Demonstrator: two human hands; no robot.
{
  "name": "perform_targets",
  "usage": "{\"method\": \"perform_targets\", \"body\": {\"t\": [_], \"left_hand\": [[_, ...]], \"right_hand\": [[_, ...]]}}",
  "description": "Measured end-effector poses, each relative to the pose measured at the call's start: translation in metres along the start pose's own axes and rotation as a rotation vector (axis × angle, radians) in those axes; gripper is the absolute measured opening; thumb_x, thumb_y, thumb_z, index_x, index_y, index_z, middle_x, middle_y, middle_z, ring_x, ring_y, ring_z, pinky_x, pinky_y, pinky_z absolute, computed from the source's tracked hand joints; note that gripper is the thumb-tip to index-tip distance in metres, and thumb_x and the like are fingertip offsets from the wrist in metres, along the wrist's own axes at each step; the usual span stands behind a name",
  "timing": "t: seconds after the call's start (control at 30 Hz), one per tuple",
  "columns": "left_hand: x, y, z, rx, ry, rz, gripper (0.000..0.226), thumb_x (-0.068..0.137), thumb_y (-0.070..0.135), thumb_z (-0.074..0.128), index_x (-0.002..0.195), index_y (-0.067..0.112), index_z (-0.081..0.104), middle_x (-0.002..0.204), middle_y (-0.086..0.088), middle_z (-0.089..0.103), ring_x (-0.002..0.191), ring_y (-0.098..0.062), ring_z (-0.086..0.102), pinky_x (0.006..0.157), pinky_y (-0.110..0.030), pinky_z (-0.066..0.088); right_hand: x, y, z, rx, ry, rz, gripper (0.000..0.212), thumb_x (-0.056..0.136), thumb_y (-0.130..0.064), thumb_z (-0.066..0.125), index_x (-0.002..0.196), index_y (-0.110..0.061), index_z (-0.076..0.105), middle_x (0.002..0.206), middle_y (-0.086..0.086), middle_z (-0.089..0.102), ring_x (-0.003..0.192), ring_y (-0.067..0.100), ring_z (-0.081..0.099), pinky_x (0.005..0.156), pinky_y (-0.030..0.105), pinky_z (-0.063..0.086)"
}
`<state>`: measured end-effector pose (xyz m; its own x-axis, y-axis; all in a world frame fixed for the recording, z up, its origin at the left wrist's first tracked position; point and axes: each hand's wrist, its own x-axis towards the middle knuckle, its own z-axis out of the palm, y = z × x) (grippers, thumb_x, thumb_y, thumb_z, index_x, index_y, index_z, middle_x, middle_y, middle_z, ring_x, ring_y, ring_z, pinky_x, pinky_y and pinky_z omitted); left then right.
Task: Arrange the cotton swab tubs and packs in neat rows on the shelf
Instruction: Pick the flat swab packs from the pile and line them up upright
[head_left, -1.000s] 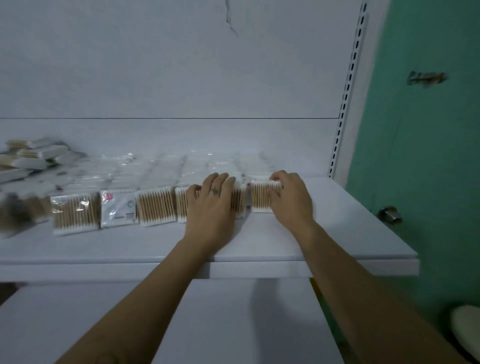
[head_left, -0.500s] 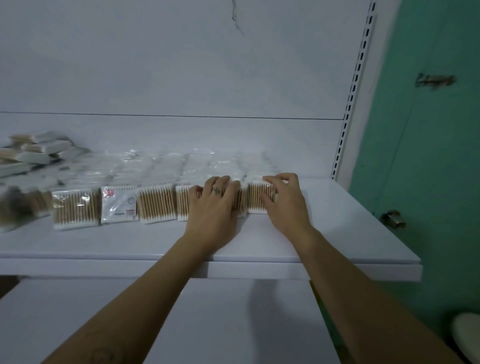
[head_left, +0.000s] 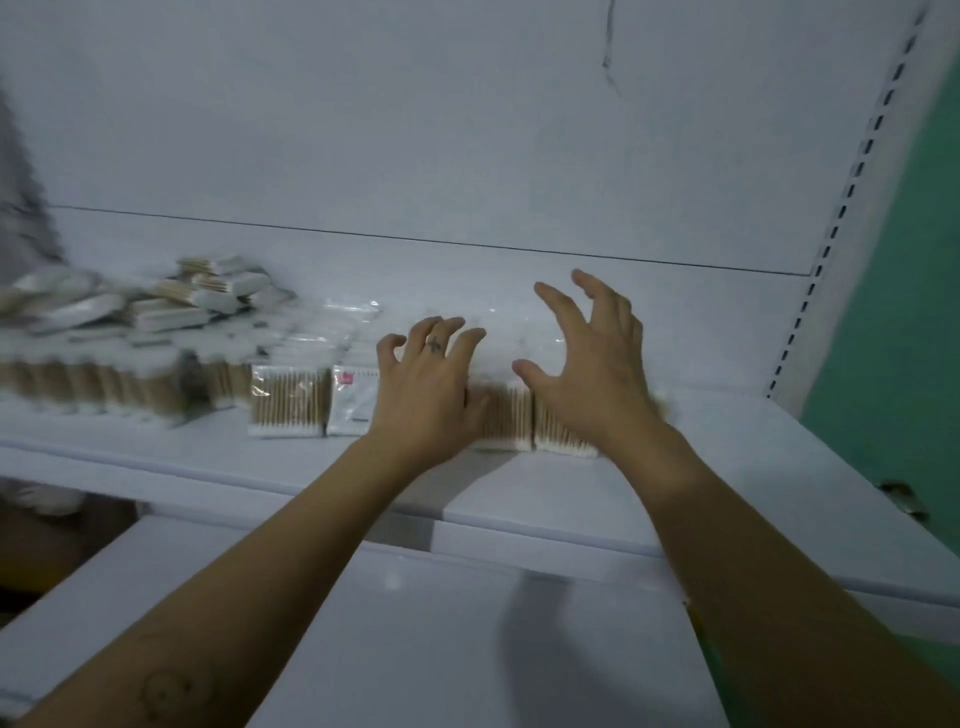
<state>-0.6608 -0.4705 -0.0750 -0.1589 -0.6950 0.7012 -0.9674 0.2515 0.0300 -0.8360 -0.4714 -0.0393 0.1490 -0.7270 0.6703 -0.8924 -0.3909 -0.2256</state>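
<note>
Both hands hover empty above the front row of clear plastic packs of wooden-stemmed cotton swabs (head_left: 288, 402) on the white shelf (head_left: 727, 467) — left hand (head_left: 426, 387) loosely curled, right hand (head_left: 589, 364) splayed. Light, slick packs could slide askew under an uneven press — spoiling the row.

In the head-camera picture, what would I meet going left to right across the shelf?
Blurred swab packs, wooden-stick swab pack, white-labelled pack, left hand, swab pack between the hands, right hand, slotted upright, green wall.
</note>
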Motion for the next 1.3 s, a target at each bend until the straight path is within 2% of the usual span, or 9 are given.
{"method": "perform_targets", "body": {"t": [0.3, 0.53, 0.67, 0.8, 0.87, 0.93, 1.1, 1.2, 1.3], "left_hand": [[-0.009, -0.182, -0.059, 0.104, 0.030, -0.200, 0.051, 0.089, 0.049, 0.055, 0.134, 0.027, 0.049, 0.141, 0.002, 0.047, 0.134, -0.021, 0.033, 0.105, -0.045, 0.018], [-0.006, -0.335, -0.096, 0.127, -0.014, -0.303, 0.043, 0.090, 0.045, 0.055, 0.130, 0.027, 0.052, 0.135, 0.002, 0.053, 0.129, -0.021, 0.040, 0.101, -0.042, 0.024], [-0.003, -0.387, -0.100, 0.084, -0.015, -0.321, 0.040, 0.091, 0.043, 0.056, 0.127, 0.027, 0.054, 0.130, 0.002, 0.056, 0.125, -0.022, 0.044, 0.100, -0.042, 0.024], [0.003, -0.411, -0.096, 0.033, -0.050, -0.287, 0.039, 0.090, 0.044, 0.057, 0.126, 0.029, 0.055, 0.126, 0.005, 0.058, 0.122, -0.020, 0.046, 0.098, -0.040, 0.023], [0.009, -0.419, -0.094, 0.023, -0.060, -0.272, 0.040, 0.090, 0.045, 0.056, 0.127, 0.030, 0.054, 0.127, 0.006, 0.057, 0.123, -0.019, 0.046, 0.098, -0.040, 0.023], [0.016, -0.423, -0.092, -0.001, -0.057, -0.263, 0.041, 0.091, 0.044, 0.056, 0.129, 0.030, 0.052, 0.129, 0.006, 0.056, 0.124, -0.019, 0.046, 0.099, -0.040, 0.023], [0.037, -0.416, -0.083, -0.161, -0.106, -0.249, 0.067, 0.089, 0.046, 0.062, 0.146, 0.029, 0.032, 0.142, 0.000, 0.045, 0.129, -0.022, 0.042, 0.105, -0.044, 0.028], [0.052, -0.396, -0.080, -0.490, -0.096, -0.298, 0.078, 0.083, 0.045, 0.071, 0.147, 0.028, 0.030, 0.138, 0.000, 0.048, 0.122, -0.020, 0.051, 0.103, -0.045, 0.041], [0.068, -0.368, -0.072, -0.659, -0.110, -0.323, 0.062, 0.082, 0.037, 0.074, 0.135, 0.025, 0.044, 0.121, 0.003, 0.060, 0.101, -0.017, 0.062, 0.090, -0.039, 0.052]], "right_hand": [[0.074, -0.161, 0.083, 0.061, -0.213, -0.240, 0.071, 0.086, -0.050, 0.065, 0.147, -0.032, 0.034, 0.157, -0.001, 0.022, 0.144, 0.019, 0.014, 0.118, 0.036, 0.006], [0.136, -0.295, 0.161, 0.120, -0.335, -0.285, 0.057, 0.089, -0.044, 0.063, 0.140, -0.027, 0.044, 0.139, 0.000, 0.044, 0.123, 0.022, 0.048, 0.101, 0.036, 0.035], [0.163, -0.338, 0.199, 0.063, -0.349, -0.270, 0.055, 0.088, -0.042, 0.064, 0.137, -0.024, 0.045, 0.131, 0.003, 0.051, 0.117, 0.025, 0.052, 0.091, 0.035, 0.039], [0.176, -0.353, 0.220, -0.166, -0.352, -0.281, 0.041, 0.093, -0.022, 0.056, 0.133, -0.021, 0.047, 0.118, 0.004, 0.062, 0.107, 0.026, 0.054, 0.082, 0.031, 0.031], [0.179, -0.355, 0.220, -0.204, -0.305, -0.309, 0.038, 0.094, -0.021, 0.051, 0.132, -0.021, 0.050, 0.115, 0.002, 0.064, 0.107, 0.025, 0.054, 0.086, 0.032, 0.032], [0.185, -0.354, 0.213, -0.119, -0.272, -0.272, 0.037, 0.094, -0.028, 0.051, 0.130, -0.022, 0.054, 0.114, 0.001, 0.066, 0.108, 0.026, 0.056, 0.089, 0.033, 0.037], [0.203, -0.334, 0.179, 0.330, -0.299, -0.083, 0.022, 0.084, -0.017, 0.060, 0.101, -0.026, 0.070, 0.081, -0.003, 0.072, 0.081, 0.009, 0.062, 0.064, 0.015, 0.042], [0.204, -0.318, 0.164, 0.418, -0.305, -0.048, 0.029, 0.086, -0.012, 0.057, 0.108, -0.026, 0.067, 0.075, -0.006, 0.071, 0.077, 0.006, 0.062, 0.060, 0.018, 0.039], [0.203, -0.294, 0.153, 0.476, -0.231, 0.017, 0.032, 0.089, -0.010, 0.055, 0.115, -0.025, 0.064, 0.072, -0.009, 0.070, 0.076, 0.005, 0.063, 0.066, 0.026, 0.048]]}}
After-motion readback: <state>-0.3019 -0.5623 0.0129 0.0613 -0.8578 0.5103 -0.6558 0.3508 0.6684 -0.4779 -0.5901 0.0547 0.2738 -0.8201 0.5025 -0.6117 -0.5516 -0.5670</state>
